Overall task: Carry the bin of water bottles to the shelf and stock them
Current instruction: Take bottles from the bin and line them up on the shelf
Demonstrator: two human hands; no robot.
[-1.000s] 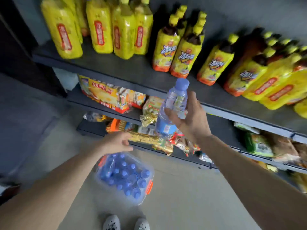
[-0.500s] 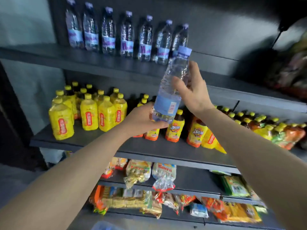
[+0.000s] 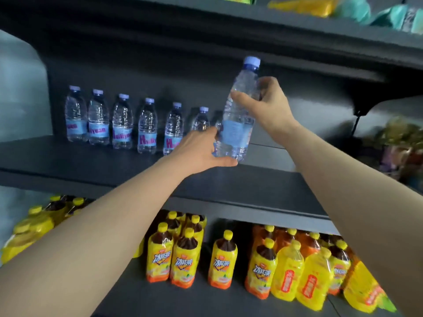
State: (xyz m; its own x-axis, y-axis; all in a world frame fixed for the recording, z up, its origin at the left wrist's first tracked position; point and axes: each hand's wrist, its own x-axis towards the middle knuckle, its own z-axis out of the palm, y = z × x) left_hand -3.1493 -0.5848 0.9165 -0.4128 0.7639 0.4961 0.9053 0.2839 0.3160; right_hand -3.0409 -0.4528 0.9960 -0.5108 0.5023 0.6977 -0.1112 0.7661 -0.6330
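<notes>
Bottle (image 3: pixel 238 115) in air, tilted, over dark shelf (image 3: pixel 91 161), at right end of row (image 3: pixel 137 124) of stocked bottles. Right hand (image 3: pixel 269 104) grips upper body below cap, thumb and fingers curled round. Left hand (image 3: pixel 201 149) holds base, thumb under bottom (likely steadying for upright set-down). Both hands full, neither free. Bin out of view. Likely target: next free spot beside last bottle in row. Yellow tea bottles (image 3: pixel 183 255) on shelf below.
</notes>
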